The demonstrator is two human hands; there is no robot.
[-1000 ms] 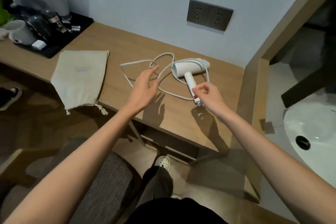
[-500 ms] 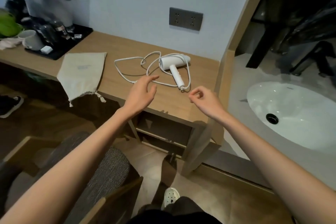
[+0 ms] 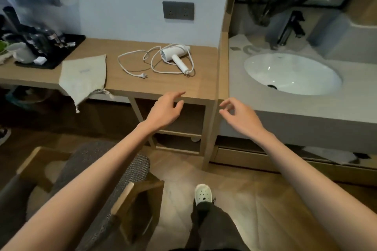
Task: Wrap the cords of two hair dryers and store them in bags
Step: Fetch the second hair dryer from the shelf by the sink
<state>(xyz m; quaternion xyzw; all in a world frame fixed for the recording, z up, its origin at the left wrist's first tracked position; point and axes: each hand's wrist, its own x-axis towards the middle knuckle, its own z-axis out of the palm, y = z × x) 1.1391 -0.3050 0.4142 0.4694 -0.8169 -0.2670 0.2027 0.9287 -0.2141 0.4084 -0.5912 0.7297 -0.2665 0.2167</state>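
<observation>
A white hair dryer [image 3: 175, 56] lies on the wooden desk [image 3: 167, 85], its white cord [image 3: 133, 63] spread in loose loops to the left, the plug near the desk's middle. A beige drawstring bag [image 3: 83, 76] lies flat on the desk's left part and hangs over the front edge. My left hand [image 3: 166, 108] hovers in front of the desk edge, fingers relaxed, holding nothing. My right hand [image 3: 237, 115] is level with it to the right, fingers loosely curled, empty. Both hands are clear of the dryer. Only one dryer and one bag are in view.
A black tray [image 3: 51, 51] with a kettle and cups stands at the desk's left end. A wall socket [image 3: 178, 10] sits above the dryer. A sink [image 3: 291, 73] and counter lie to the right. A grey chair [image 3: 98, 169] stands at lower left, open shelves under the desk.
My right hand has let go of the dryer's handle. Both hands have drawn back from the desk top to in front of its edge, and the view has pulled away and turned right.
</observation>
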